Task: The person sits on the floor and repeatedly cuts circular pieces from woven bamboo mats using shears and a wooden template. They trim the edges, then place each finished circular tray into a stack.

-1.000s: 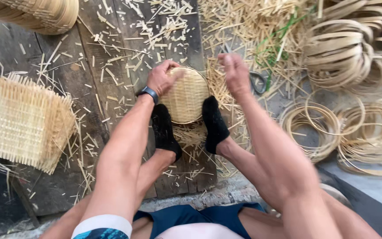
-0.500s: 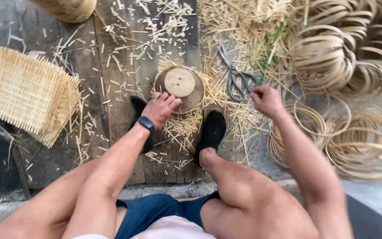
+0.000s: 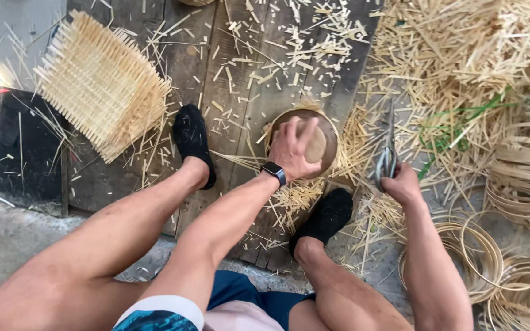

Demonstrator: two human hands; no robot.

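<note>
Basket [image 3: 329,132] sits w/ its bottom up on the boards [image 3: 216,79], between the two black-socked feet and just ahead of the right foot [image 3: 326,217]. Left hand [image 3: 292,150] lies spread over its round base, fingers splayed and pressing down; a dark watch [image 3: 274,173] sits at the wrist. Right hand [image 3: 403,184] is closed around the handles of shears [image 3: 387,160], which lie on the bamboo scraps beside the basket, blades pointing away from the person.

Handling, as a judgement: the basket looks light, thin woven bamboo w/ a stiffer rim. It prob. flexes under a hard squeeze, and the frayed strip ends around the edge could prick or snap. Best hold is a flat palm on the base, as now, or fingers around the rim where it's firmest; pinching the wall would likely dent the weave. It isn't slippery, since the weave gives grip. Shears are rigid metal, heavier for their size, and are best taken by the loops.

Nearby: a flat woven mat [image 3: 102,83] w/ bristling ends lies to the left, well apart; coiled bamboo hoops [image 3: 522,178] stack at right; cut slivers litter the boards everywhere.
</note>
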